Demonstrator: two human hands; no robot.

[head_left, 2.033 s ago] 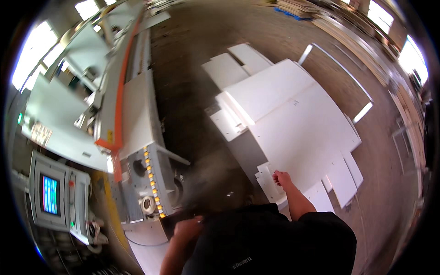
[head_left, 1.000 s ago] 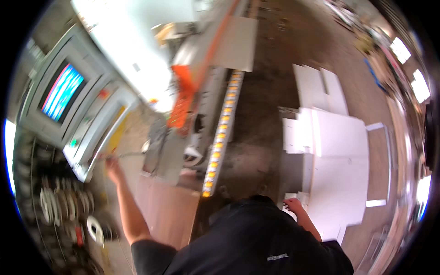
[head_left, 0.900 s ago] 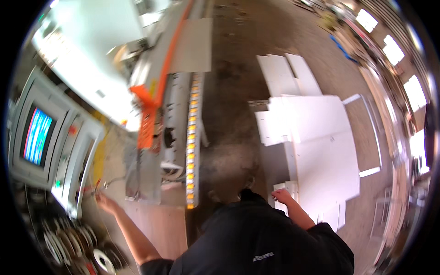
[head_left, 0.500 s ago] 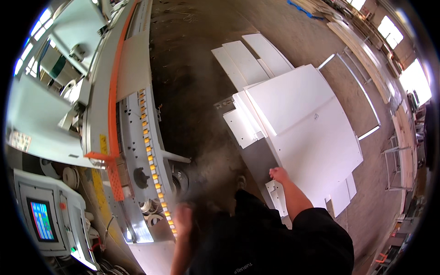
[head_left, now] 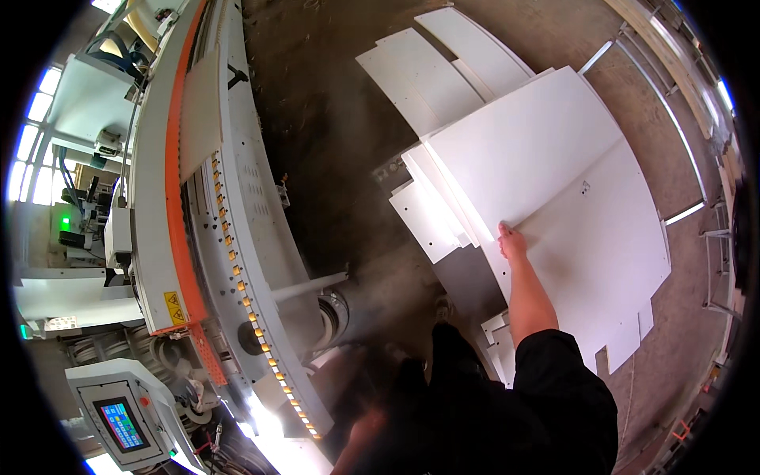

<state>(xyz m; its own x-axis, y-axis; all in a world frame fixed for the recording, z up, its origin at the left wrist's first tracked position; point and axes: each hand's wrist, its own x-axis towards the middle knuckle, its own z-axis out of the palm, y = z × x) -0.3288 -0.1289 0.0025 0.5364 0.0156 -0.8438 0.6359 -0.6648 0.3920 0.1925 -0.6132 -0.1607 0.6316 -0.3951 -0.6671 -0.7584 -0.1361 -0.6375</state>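
- Standing at the machine's near end, to its left: a grey console (head_left: 107, 396), its lit screen (head_left: 120, 423) showing blue, green and red.
- Next, the machine (head_left: 150, 229) itself, long and grey, with an orange strip (head_left: 172, 158) along its length and a yellow label (head_left: 172, 309) beside the strip.
- On the machine, right of the strip, a pale board (head_left: 202, 119); nearer, a row of yellow rollers (head_left: 245, 301) follows the machine's right edge.
- By the machine's near end, to its right, the left hand (head_left: 368, 423), dark and blurred; whether it is open, closed or holding something, I cannot tell.
- Right of the machine, across a strip of floor (head_left: 317, 127), the stack (head_left: 602, 261) of large white boards, overlapping unevenly, with narrower boards (head_left: 416, 75) at its far end.
- Over the stack's left part, on the side facing the machine, the right hand (head_left: 513, 241); its fingers (head_left: 505, 247) look curled, but whether they grip a board I cannot tell.
- Farther from the machine, beyond the stack, a pale metal frame (head_left: 666, 103), then long planks (head_left: 673, 59).
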